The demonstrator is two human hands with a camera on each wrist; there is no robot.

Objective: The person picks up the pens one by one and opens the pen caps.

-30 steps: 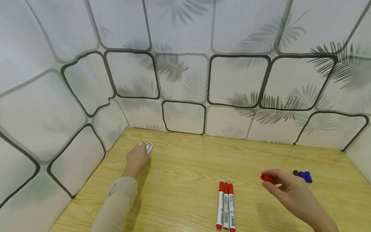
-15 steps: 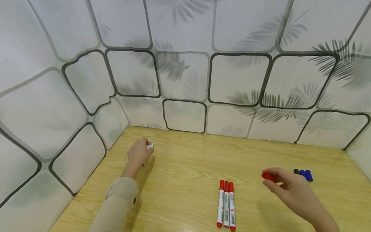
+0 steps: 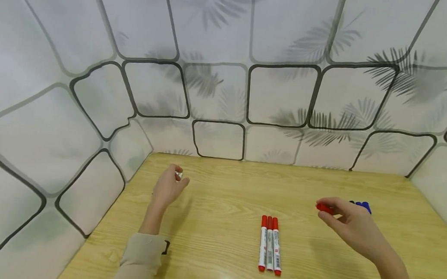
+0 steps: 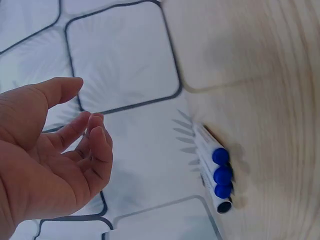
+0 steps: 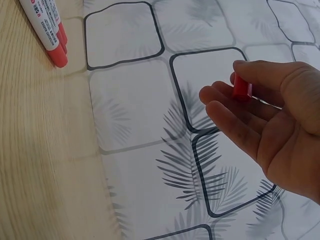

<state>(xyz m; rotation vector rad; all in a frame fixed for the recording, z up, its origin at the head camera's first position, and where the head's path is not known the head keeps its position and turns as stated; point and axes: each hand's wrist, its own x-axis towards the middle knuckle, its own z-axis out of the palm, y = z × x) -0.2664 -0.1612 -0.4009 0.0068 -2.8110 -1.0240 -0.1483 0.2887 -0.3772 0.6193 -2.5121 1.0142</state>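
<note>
My left hand [image 3: 167,188] hovers near the table's far left corner, its thumb apart from loosely bent fingers and nothing between them. Behind it lie white markers [image 4: 206,150], mostly hidden in the head view; in the left wrist view they lie side by side, with blue ends and one black end. My right hand [image 3: 361,231] pinches a red marker cap [image 5: 242,90] between thumb and fingers, held above the table on the right. Three red-capped white markers [image 3: 269,246] lie in a row between the hands.
Behind the right hand, blue and black caps [image 3: 366,206] lie on the wooden table [image 3: 220,191], partly hidden by that hand. A patterned wall covering [image 3: 218,96] encloses the table at the back and on both sides.
My left hand has drawn back from the white markers, and its thumb has spread away from the fingers. The right hand holds the red cap almost still. The head view has shifted slightly.
</note>
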